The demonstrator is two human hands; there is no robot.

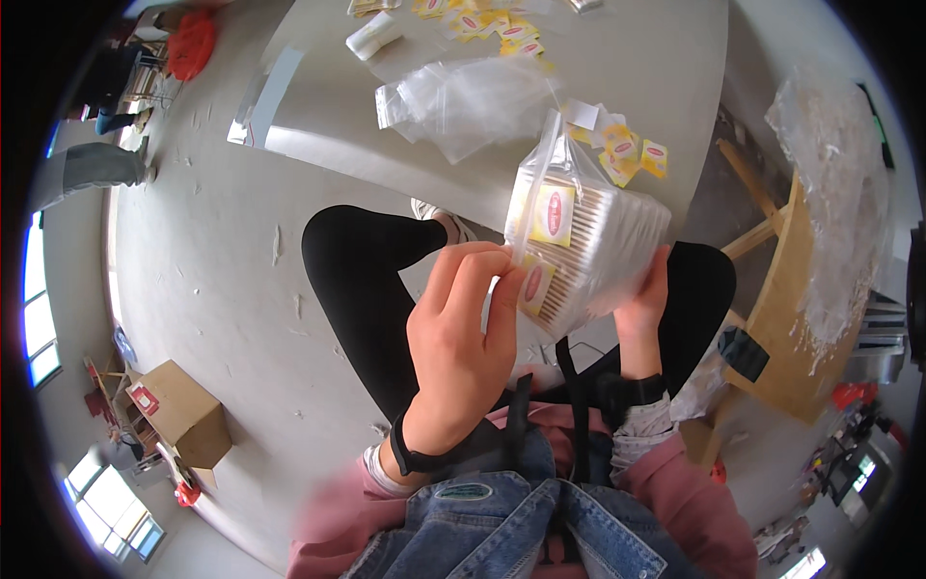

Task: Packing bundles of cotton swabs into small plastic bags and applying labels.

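Above my lap I hold a clear plastic bag of cotton swabs (598, 236), tilted, with rows of thin pale sticks and yellow labels showing through. My left hand (458, 328) pinches the near-left edge of this bag, thumb against bent fingers. From the right, my right hand (646, 294) grips the bag's lower side; part of its fingers is hidden behind the bag. The bag's loose top sticks up toward the table. Just beyond it lie flat empty clear bags (473, 101) and a small pile of yellow labels (622, 154).
More yellow labels (473, 24) and a small white packet (373, 36) lie on the far part of the grey table (318, 106). To the right stands a wooden board (772, 338) with a large clear plastic sack (834, 203). A cardboard box (183, 415) sits at the left. Another person's legs (101, 174) show far left.
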